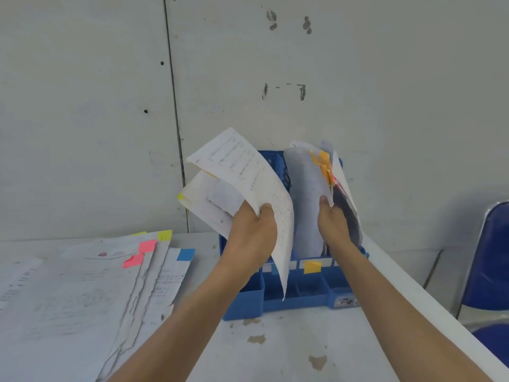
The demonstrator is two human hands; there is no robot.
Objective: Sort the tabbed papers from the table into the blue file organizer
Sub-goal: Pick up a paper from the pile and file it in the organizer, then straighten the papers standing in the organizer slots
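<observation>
The blue file organizer (pixel 303 296) stands at the table's (pixel 275 354) far edge, against the wall. Above its left compartment, the left hand (pixel 252 232) grips a bundle of yellow-tabbed papers (pixel 248 172), thumb on the front sheet. The right hand (pixel 334 221) reaches into the orange-tabbed papers (pixel 305 194) standing in the organizer, thumb on a curled sheet and fingers hidden, so I cannot tell whether it grips them. More tabbed papers (pixel 82 293) lie spread along the table's left side. A blue chair (pixel 493 257) sits beyond the right edge.
</observation>
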